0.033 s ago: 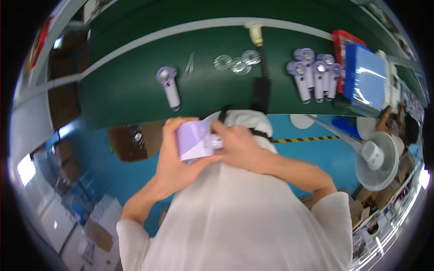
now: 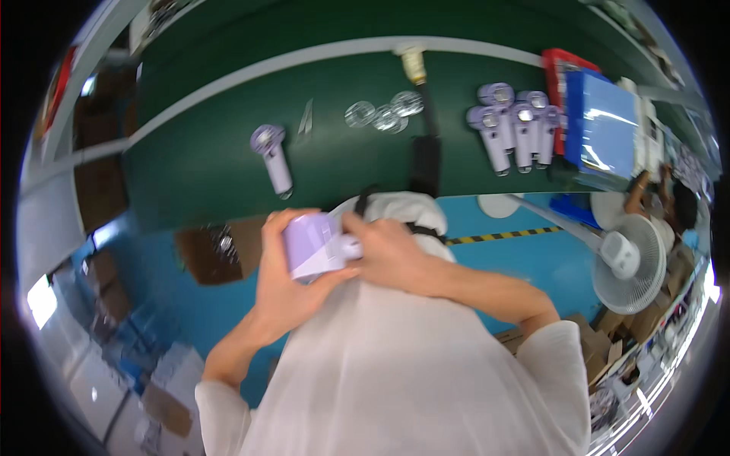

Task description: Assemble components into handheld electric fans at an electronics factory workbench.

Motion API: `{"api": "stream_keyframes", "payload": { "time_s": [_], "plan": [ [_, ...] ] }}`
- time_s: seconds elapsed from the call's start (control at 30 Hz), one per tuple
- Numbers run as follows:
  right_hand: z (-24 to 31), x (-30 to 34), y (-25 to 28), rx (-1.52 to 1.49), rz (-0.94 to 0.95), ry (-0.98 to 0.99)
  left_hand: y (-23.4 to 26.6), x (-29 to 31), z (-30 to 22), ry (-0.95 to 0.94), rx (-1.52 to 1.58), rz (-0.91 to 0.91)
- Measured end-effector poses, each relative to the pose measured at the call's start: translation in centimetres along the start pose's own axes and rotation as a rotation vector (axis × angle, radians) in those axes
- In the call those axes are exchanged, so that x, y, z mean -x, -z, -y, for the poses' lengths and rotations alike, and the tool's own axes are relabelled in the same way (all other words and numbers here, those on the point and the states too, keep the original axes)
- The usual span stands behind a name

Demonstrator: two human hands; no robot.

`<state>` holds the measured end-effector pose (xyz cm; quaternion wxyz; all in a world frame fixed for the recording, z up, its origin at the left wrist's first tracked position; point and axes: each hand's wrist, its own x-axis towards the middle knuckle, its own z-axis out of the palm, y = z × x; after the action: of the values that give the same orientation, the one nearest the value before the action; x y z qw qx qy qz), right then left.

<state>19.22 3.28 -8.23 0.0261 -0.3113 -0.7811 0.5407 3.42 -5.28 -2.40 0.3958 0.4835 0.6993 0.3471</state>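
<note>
Holding a purple box (image 2: 308, 242) in the left hand (image 2: 280, 292), fingers on one side and thumb on the other, with the right hand (image 2: 391, 252) gripping a pale purple piece (image 2: 350, 247) against its right end. All that's just off the near edge of the green desk (image 2: 201, 156). One round-headed purple gadget (image 2: 276, 167) lies by that edge, left side, tweezers (image 2: 306, 119) next to it, then clear discs (image 2: 386, 118). More purple gadgets (image 2: 523, 125) bunch up toward the right end, beside something flat and blue (image 2: 604, 118).
</note>
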Motion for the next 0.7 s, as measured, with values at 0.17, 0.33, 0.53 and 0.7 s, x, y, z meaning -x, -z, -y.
{"api": "stream_keyframes", "payload": {
  "time_s": [0.17,0.33,0.53,0.7],
  "plan": [
    [-0.1,-0.1,-1.1,-0.097,-0.009,-0.023,0.2,0.8,1.3,0.071,0.025,-0.012],
    [0.1,-0.7,-2.3,-0.078,-0.088,-0.084,1.0,-0.2,1.8,0.094,-0.037,0.029],
    [0.3,-2.2,-1.3,-0.384,-0.074,-0.124,3.5,-5.2,0.5,0.2,0.104,0.196],
    [2.2,-1.9,3.5,-0.829,0.051,-0.257,5.1,-10.7,-1.5,0.035,0.183,0.382]
  ]
}}
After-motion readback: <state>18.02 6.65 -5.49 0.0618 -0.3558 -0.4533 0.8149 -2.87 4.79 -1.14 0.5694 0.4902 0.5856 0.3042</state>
